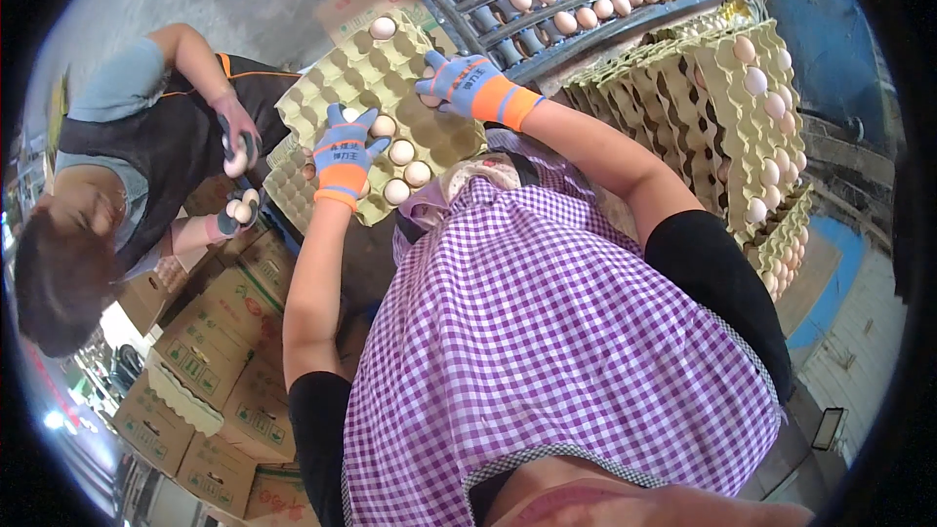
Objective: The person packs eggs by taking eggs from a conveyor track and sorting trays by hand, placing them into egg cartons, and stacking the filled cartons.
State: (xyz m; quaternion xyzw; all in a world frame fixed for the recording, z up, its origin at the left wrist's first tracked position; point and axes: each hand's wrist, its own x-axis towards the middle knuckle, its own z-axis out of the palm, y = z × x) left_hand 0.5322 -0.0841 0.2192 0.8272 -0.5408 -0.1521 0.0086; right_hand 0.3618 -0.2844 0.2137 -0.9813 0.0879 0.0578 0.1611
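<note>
A pulp egg tray (457, 135) lies before me, tilted in the view, with some cells filled. My left hand (344, 150), in a blue-and-orange knit glove, has its fingers around an egg (351, 115) over the tray's left part; whether that egg rests in a cell is hidden. Several eggs (401, 152) sit in cells beside this hand. At the tray's upper right, my right hand (465, 88), gloved alike, has its fingers curled on eggs (427, 99), partly covered by the glove. A single egg (382, 28) sits near the far corner.
A roller conveyor (505, 29) carrying rows of eggs runs along the top. Stacked egg trays (659, 102) stand at right, some holding eggs. On the left, a co-worker (132, 139) holds eggs in both gloved hands. Cardboard cartons (212, 337) are piled at lower left.
</note>
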